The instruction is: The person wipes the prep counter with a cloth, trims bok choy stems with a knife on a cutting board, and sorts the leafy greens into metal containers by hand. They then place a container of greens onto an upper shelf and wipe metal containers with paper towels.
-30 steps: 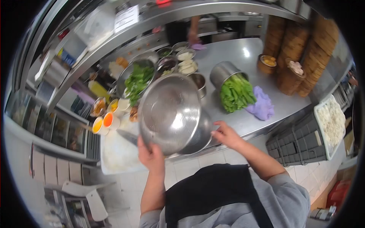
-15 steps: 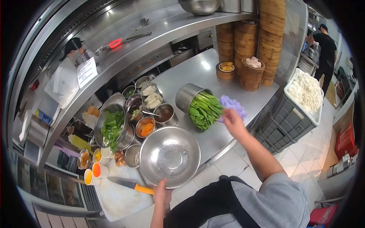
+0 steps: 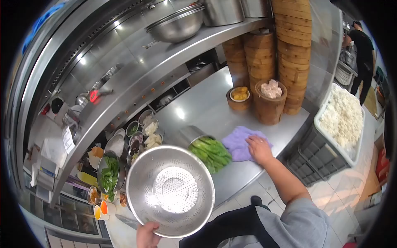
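Observation:
My left hand (image 3: 148, 234) grips the near rim of a perforated metal colander (image 3: 140, 182), which is tilted so its bare inside faces me. My right hand (image 3: 259, 149) lies on a crumpled purple cloth (image 3: 236, 144) near the steel counter's front edge, fingers stretched over the fabric. Just left of the cloth, leafy greens (image 3: 211, 153) spill onto the counter from a metal pot (image 3: 191, 134) lying on its side. The colander hides part of the counter and some of the bowls behind it.
Bowls of ingredients and a bowl of greens (image 3: 109, 173) stand at left, beside a knife (image 3: 124, 219) on a cutting board. Bamboo steamers (image 3: 292, 62) rise at the back right. A crate of white food (image 3: 341, 120) stands right; a person (image 3: 362, 58) works beyond.
The colander has come up and left toward me, held in my left hand. My right hand has moved from the cloth's near edge onto its top. The camera view has shifted.

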Motion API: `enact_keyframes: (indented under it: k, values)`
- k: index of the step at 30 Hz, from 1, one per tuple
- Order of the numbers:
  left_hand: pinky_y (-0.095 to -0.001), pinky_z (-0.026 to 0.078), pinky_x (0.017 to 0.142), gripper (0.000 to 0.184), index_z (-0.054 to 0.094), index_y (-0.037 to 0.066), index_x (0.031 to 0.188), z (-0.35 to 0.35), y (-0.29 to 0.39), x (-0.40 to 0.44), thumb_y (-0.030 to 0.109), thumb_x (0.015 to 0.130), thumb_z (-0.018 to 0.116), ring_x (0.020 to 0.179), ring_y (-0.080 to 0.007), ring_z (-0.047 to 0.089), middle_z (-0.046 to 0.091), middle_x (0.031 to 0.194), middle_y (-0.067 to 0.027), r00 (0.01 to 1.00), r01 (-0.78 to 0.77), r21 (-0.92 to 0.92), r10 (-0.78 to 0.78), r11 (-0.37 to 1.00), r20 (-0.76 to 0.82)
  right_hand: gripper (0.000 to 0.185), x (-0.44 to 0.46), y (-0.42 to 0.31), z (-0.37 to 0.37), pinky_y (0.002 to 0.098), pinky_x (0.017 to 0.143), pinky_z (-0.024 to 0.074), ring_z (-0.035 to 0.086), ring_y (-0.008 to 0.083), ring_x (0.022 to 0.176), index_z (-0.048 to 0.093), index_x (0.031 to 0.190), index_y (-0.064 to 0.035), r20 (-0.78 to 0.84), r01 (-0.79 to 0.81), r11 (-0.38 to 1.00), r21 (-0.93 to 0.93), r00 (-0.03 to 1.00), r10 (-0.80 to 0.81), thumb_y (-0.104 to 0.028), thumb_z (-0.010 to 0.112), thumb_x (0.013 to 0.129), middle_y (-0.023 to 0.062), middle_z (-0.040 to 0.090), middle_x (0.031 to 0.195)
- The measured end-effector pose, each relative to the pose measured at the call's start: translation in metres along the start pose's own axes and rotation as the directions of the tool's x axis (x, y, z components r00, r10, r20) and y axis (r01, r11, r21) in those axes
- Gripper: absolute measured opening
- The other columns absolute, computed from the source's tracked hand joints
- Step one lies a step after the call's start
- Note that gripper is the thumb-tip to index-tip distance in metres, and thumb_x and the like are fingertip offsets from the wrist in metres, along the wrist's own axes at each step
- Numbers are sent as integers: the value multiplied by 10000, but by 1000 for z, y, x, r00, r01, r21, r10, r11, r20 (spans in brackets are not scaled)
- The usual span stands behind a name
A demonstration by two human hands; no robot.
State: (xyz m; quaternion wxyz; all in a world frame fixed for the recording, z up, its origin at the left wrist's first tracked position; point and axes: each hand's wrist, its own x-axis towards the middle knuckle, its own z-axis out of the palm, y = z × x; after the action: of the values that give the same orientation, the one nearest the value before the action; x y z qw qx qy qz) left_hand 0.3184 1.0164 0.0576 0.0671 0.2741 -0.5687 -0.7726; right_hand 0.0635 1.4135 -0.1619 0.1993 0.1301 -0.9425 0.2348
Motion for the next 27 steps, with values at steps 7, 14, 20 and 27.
enact_keyframes:
  k: [7, 14, 20, 27]
  values:
    - [-533, 556, 821, 431, 467, -96, 1182, 149, 55, 109, -34, 757, 499, 968, -357, 619, 576, 1080, -208, 988, 131, 164, -143, 978, 63, 527, 0, 72, -65, 499, 1063, 330, 481, 323, 1256, 578, 1253, -89, 76, 207, 978, 11, 975, -208, -386, 650, 823, 142, 560, 1295]
    - [-642, 472, 959, 487, 265, -110, 1322, 363, 31, 320, -8, 862, 384, 1178, -634, 382, 382, 1326, -328, 973, 178, -164, -150, 970, 173, 572, 3, 87, -76, 481, 1012, 393, 543, 308, 1186, 619, 1209, -112, 66, 297, 941, 165, 948, -311, -409, 727, 733, 132, 588, 1256]
    - [-564, 626, 698, 518, 233, 27, 1392, 491, -24, 447, 41, 904, 406, 1031, -586, 520, 355, 1350, -332, 988, 68, -375, -115, 925, -105, 483, 9, 91, -69, 445, 948, 444, 585, 299, 1118, 668, 1122, -111, 13, 247, 951, 186, 967, -254, -364, 742, 717, 109, 633, 1173]
    - [-594, 596, 784, 502, 308, -5, 1364, 551, -98, 578, -26, 878, 434, 1114, -463, 528, 425, 1313, -263, 992, 75, -438, -22, 896, 124, 453, 11, 101, -58, 432, 946, 453, 595, 249, 1114, 684, 1107, -151, 124, 228, 961, 157, 961, -248, -400, 723, 731, 69, 631, 1191]
